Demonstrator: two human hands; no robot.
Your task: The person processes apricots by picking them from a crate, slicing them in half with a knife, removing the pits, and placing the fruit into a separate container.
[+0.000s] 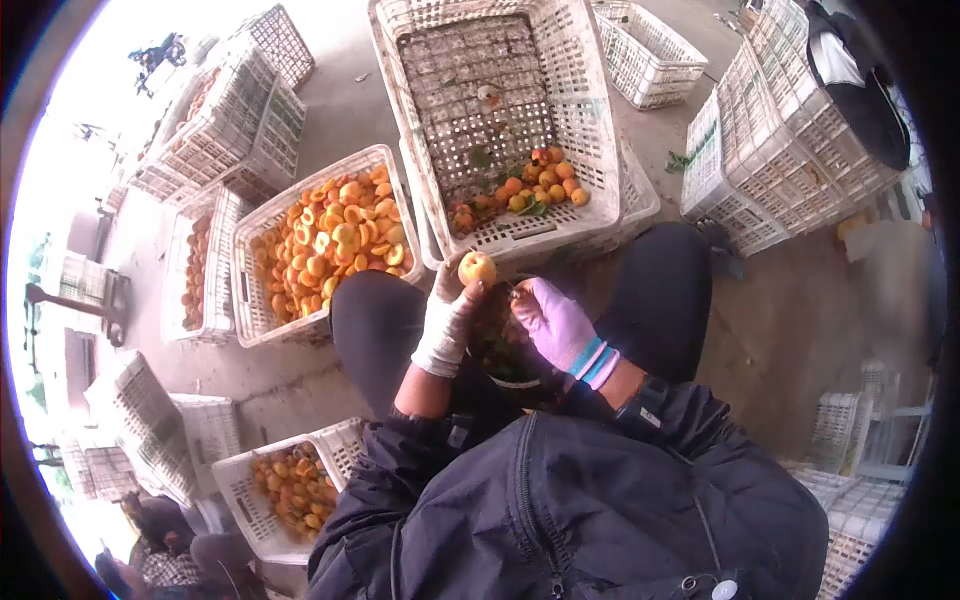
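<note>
My left hand (445, 322), in a whitish glove, grips a yellow-orange apricot (477, 267) between thumb and fingers. Close to its right, my right hand (558, 325) wears a lilac glove with a blue-striped cuff. Its fingers are curled closed, and whatever they hold is too small and dark to make out. Beneath both hands, between my knees, is a container (517, 384) partly hidden by them, with dark contents. Just ahead stands a large tilted white crate (585, 100) with several whole apricots (545, 183) gathered at its near end.
Left of my knee, a crate (240, 290) is heaped with halved apricots (345, 235). Another crate (232, 490) at lower left holds darker fruit. Stacked crates stand at upper left (215, 130) and right (770, 130). Another person (165, 545) is at lower left.
</note>
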